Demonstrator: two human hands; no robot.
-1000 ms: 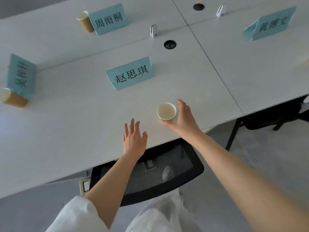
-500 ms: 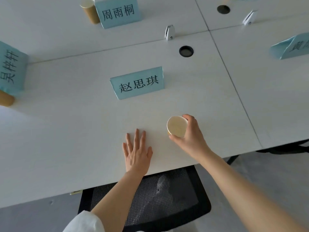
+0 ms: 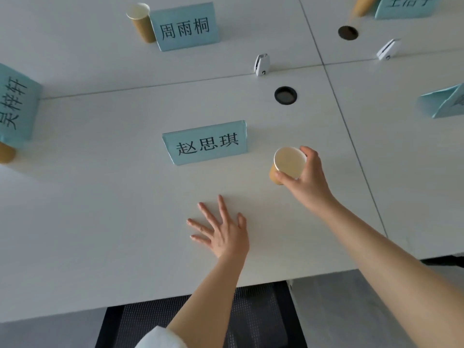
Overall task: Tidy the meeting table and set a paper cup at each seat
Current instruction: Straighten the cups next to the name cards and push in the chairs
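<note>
My right hand grips a brown paper cup with a white inside, tilted toward me, just right of the nearest teal name card. Whether its base touches the white table I cannot tell. My left hand lies flat on the table with its fingers spread, below that card and holding nothing. Another paper cup stands at the far seat beside a second name card. A third cup peeks out at the left edge under a name card.
A black cable grommet and a white clip sit behind the near card. Further right are another grommet, a clip, a folded teal card and a cup. A black mesh chair stands under the table edge.
My right hand has carried the cup away from the table edge, up beside the near name card, tilting it. My left hand has slid forward and spread flat. The view has moved closer.
</note>
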